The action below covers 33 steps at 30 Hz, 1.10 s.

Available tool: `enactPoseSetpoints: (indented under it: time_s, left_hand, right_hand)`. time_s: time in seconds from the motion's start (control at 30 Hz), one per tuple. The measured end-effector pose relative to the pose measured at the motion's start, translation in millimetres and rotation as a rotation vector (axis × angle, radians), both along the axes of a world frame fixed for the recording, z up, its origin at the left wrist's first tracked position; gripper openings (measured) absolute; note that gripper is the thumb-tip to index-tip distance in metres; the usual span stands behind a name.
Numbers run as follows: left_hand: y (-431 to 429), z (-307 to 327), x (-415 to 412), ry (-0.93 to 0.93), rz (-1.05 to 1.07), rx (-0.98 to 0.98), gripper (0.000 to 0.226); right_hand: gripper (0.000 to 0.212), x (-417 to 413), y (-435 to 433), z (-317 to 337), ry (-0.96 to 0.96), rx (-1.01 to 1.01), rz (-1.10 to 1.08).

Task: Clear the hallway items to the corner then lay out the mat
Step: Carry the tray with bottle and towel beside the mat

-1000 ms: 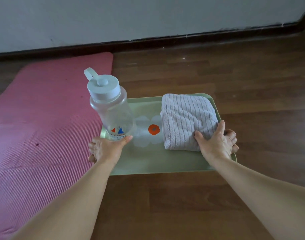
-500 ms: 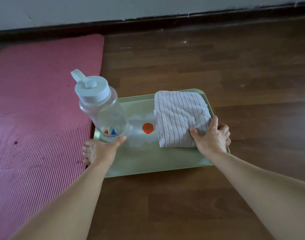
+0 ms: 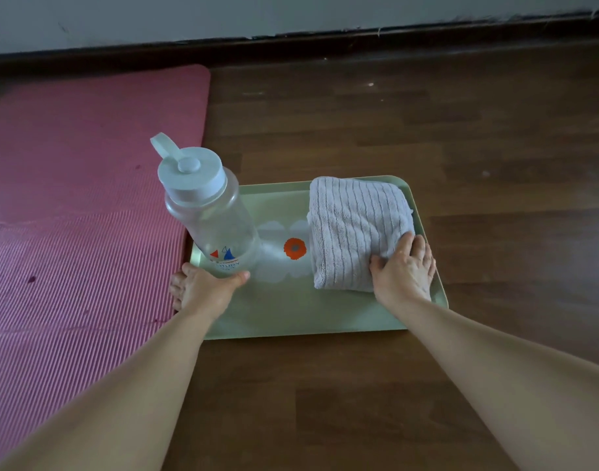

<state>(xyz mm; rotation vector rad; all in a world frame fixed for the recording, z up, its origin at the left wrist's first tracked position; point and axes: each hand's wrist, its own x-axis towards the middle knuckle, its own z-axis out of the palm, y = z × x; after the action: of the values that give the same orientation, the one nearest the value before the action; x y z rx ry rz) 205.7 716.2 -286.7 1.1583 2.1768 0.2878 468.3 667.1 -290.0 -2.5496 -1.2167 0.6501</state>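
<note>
A pale green tray [image 3: 291, 311] with a flower print lies low over the wooden floor, beside the pink mat [image 3: 80, 205]. On its left side stands a clear water bottle [image 3: 220, 226] with a pale blue lid. A folded grey striped towel [image 3: 352, 226] lies on its right side. My left hand [image 3: 203, 290] grips the tray's left edge, thumb by the bottle's base. At the right edge, my right hand [image 3: 403, 270] holds the tray with its thumb pressing on the towel. I cannot tell whether the tray touches the floor.
The pink mat lies flat on the left, reaching almost to the dark baseboard [image 3: 325, 42] under a pale wall. Bare wooden floor [image 3: 495, 147] extends to the right of and behind the tray.
The view tilted down, and the tray with both hands now sits farther from the baseboard than a second ago. Both grips are unchanged.
</note>
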Motion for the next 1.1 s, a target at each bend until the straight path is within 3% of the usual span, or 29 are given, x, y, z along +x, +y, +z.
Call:
enactPoseSetpoints:
  time_s: [0.27, 0.67, 0.87, 1.0, 1.1]
  left_hand:
    - [2, 13, 18, -0.055, -0.112, -0.052, 0.110]
    - [17, 0, 33, 0.075, -0.153, -0.068, 0.124]
    - [17, 7, 34, 0.101, -0.121, 0.010, 0.094]
    - [12, 11, 32, 0.031, -0.243, -0.034, 0.113]
    - [9, 11, 31, 0.064, -0.331, -0.067, 0.118]
  right_hand:
    - [0.071, 23, 4, 15, 0.079, -0.222, 0.028]
    - [0.070, 30, 26, 11, 0.080, -0.253, 0.079]
    - [0.083, 30, 17, 24, -0.019, -0.313, -0.090]
    - [0.093, 29, 7, 24, 0.113, -0.373, -0.209]
    - [0.085, 20, 6, 25, 0.045, -0.353, -0.137]
